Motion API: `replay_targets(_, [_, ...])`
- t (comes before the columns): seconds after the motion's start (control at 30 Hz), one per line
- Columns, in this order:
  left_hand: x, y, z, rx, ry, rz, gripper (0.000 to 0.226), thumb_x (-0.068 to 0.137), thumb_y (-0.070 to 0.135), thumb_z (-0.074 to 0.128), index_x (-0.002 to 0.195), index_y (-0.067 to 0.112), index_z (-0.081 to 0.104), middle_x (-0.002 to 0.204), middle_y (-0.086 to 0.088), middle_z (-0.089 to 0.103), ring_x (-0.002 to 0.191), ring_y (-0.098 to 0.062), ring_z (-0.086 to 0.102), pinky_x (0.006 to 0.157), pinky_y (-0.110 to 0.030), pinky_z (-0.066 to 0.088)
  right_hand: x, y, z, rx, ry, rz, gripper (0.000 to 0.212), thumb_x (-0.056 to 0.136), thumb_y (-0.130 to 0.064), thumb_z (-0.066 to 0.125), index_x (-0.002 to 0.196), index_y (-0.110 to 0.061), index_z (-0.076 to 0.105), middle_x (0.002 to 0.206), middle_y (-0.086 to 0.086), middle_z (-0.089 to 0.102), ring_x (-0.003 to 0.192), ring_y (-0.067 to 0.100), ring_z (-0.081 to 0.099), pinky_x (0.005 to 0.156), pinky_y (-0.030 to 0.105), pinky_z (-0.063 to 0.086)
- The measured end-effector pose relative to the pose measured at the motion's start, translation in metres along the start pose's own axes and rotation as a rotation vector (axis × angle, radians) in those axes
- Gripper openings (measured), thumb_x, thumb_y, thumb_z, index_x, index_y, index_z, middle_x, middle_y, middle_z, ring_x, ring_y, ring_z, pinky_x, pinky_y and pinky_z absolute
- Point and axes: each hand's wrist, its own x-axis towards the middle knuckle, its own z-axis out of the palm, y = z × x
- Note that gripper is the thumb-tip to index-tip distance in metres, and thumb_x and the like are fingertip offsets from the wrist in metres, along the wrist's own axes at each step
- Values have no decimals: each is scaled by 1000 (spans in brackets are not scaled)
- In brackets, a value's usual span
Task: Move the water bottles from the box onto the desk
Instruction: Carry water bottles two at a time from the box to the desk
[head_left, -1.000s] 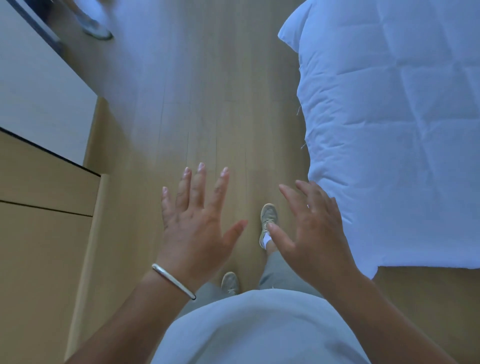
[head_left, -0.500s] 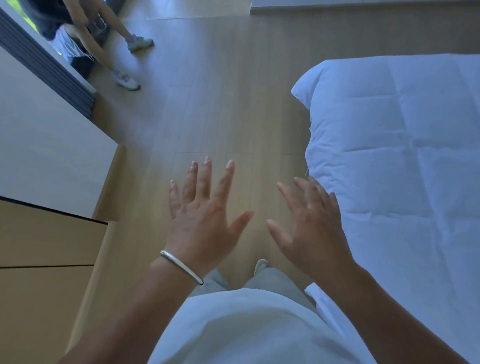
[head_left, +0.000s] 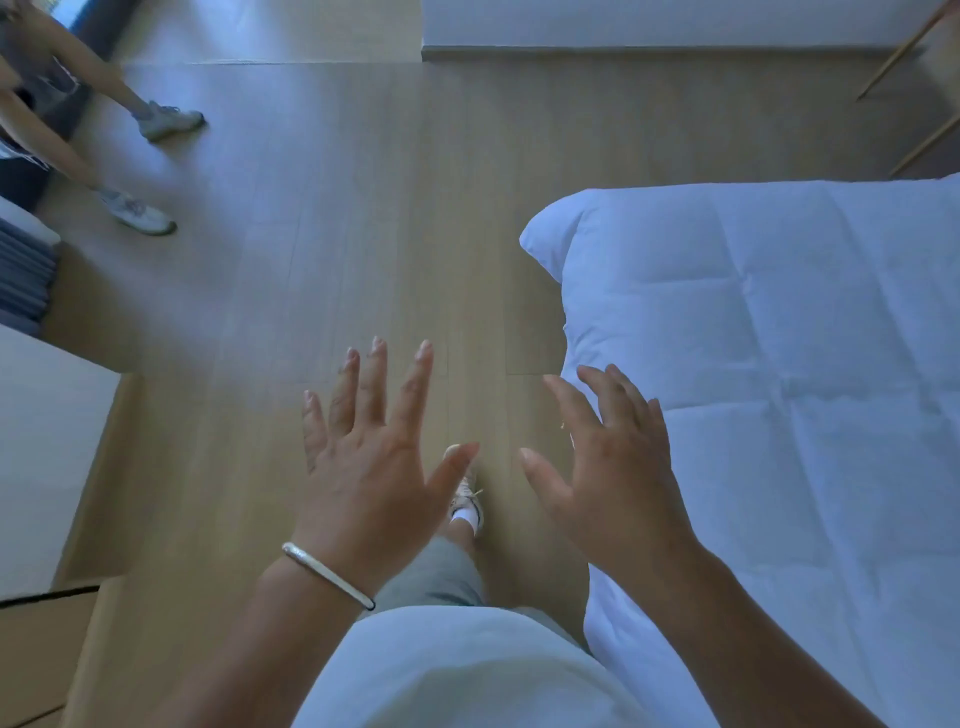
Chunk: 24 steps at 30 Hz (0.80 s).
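Head view: no water bottle and no box can be made out anywhere, so their place relative to either grip cannot be told. Both hands are held out palm-down above the wooden floor (head_left: 322, 249). The left hand (head_left: 371, 467) is spread wide, fingers straight and fanned, thumb angled toward the right, nothing held; a silver bangle (head_left: 327, 574) is worn at its wrist. The right hand (head_left: 610, 467) is likewise empty, its fingers slightly bent and loosely apart, set just beside the edge of the white quilted bed (head_left: 779, 364). Between the two hands a shoe (head_left: 467, 501) with a white sock is seen below (the wearer's own foot). A pale cabinet (head_left: 47, 467) is cut off by the left border, and only its top and part of a drawer front are shown. At the upper left, a second person's legs (head_left: 78, 130) and sneakers are partly cropped.
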Motion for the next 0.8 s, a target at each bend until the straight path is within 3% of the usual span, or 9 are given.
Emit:
replay_targets(0.13, [102, -8, -7, -20, -5, 44, 84, 80, 77, 20, 151, 42, -9, 166, -5, 2, 152, -23, -4, 119, -55, 2, 97, -12, -7, -16, -39, 53, 68, 83, -52, 49, 145, -25, 45, 152, 6, 40, 148, 26, 23, 119, 55, 17])
replay_targets(0.3, [210, -14, -22, 1, -22, 116, 83, 84, 73, 28, 155, 34, 10, 163, -11, 19, 150, -27, 9, 116, -62, 15, 200, -26, -18, -54, 25, 56, 67, 83, -55, 43, 141, -21, 49, 146, 11, 47, 143, 33, 34, 113, 61, 28])
replay_targets(0.47, [288, -16, -54, -10, -10, 154, 84, 84, 75, 19, 156, 36, -1, 166, -7, 3, 152, -23, -5, 120, -57, 4, 280, -36, -33, -63, 19, 59, 72, 81, -60, 35, 144, -24, 46, 149, 8, 43, 146, 30, 29, 116, 59, 24])
replay_targets(0.67, [378, -13, -77, -1, 44, 164, 81, 87, 73, 26, 155, 36, 4, 164, -8, 13, 151, -23, 1, 118, -58, 10, 374, -42, -46, -67, 99, 23, 67, 83, -57, 40, 140, -22, 49, 143, 8, 49, 141, 32, 37, 110, 61, 31])
replay_targets(0.8, [459, -2, -98, 31, 58, 194, 82, 85, 79, 15, 154, 39, -2, 165, -7, 6, 148, -18, -11, 118, -57, 7, 456, -43, -61, -24, 206, -8, 65, 83, -57, 44, 137, -22, 50, 140, 9, 51, 137, 34, 42, 107, 62, 37])
